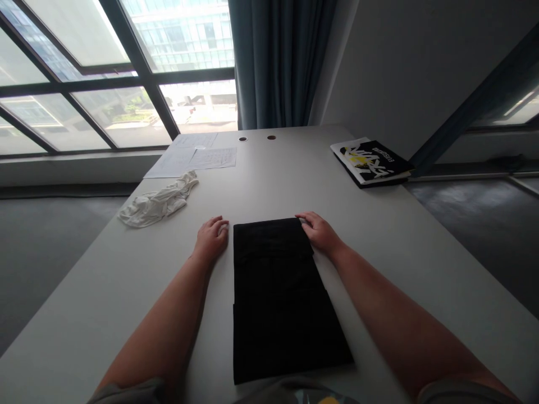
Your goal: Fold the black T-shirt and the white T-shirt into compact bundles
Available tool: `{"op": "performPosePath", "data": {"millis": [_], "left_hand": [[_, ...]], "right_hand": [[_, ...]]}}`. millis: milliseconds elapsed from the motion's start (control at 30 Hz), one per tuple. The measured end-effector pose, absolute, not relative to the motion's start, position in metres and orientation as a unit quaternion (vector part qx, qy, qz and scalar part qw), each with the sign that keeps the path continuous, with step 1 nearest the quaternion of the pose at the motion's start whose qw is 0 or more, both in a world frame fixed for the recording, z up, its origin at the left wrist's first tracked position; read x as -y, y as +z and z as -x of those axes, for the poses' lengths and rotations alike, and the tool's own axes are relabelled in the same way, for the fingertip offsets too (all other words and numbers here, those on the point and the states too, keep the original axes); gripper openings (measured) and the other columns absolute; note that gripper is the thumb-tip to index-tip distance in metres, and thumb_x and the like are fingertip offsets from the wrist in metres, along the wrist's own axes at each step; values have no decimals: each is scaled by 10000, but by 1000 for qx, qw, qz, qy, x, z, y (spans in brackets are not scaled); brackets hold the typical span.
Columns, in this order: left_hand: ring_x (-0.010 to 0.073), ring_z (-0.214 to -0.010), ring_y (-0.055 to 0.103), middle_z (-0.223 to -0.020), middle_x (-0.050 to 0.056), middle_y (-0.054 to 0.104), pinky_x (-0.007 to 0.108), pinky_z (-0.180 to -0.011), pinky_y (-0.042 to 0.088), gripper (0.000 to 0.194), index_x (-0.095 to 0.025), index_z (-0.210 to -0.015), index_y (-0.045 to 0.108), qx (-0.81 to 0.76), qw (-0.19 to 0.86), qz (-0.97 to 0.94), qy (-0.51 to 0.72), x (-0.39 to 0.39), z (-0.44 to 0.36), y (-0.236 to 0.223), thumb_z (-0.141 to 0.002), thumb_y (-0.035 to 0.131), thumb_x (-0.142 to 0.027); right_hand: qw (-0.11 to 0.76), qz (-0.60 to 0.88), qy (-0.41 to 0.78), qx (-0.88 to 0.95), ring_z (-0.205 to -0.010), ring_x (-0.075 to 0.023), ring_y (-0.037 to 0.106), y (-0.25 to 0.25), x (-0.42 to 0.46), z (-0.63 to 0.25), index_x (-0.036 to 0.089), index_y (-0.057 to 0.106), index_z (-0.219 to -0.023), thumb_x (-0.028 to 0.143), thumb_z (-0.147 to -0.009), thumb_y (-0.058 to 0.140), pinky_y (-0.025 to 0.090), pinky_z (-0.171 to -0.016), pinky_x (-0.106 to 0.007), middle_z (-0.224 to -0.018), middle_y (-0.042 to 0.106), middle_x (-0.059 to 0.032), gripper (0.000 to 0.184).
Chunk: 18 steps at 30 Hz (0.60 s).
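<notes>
Left hand loosely half-open beside the black cloth, right hand at its far corner, can't tell if gripping.

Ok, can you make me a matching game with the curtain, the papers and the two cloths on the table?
Things:
1. folded cloth
2. loose cloth
3. curtain
4. papers

Clues:
A. lying flat at the far left corner of the table
B. black, between the left hand and the right hand
C. blue, hanging beside the window
D. white and bunched up

Right pairs: 1-B, 2-D, 3-C, 4-A
</notes>
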State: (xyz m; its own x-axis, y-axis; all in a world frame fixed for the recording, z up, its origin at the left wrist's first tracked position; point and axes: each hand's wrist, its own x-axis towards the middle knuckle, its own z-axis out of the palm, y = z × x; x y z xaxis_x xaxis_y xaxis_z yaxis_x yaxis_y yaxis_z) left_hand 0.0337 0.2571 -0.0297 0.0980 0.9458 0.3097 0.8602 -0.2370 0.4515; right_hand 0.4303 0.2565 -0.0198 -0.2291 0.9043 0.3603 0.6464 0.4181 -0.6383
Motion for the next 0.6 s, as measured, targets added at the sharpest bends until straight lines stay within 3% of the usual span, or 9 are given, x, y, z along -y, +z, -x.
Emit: {"op": "performPosePath", "data": {"millis": [200,400,600], "left_hand": [[273,-1258,618,-1300,16,732,476,-1138,455,342,-313,-1241,706,-567,100,-771,273,-261,-39,-14,-909,625,-291],[258,-1234,614,-1321,1,715,464,-1150,430,189,-302,-1025,772,-520,126,-810,238,-287,-36,-11,-921,621,-350],[244,-1191,633,-1267,21,729,423,-1112,460,209,-292,-1038,764,-492,147,-822,245,-286,-34,-9,-924,596,-341]], "right_hand": [[334,504,188,774,-1186,-272,666,-11,-258,-441,261,746,-1230,170,-851,600,507,-1089,-452,-1249,737,-71,417],[322,489,177,791,-1196,-265,654,-12,-263,-440,269,756,-1218,161,-849,613,491,-1094,-442,-1247,738,-61,411],[309,488,150,802,-1122,-271,648,-14,-275,-441,260,777,-1166,191,-871,628,484,-1057,-436,-1176,730,-74,337]]}}
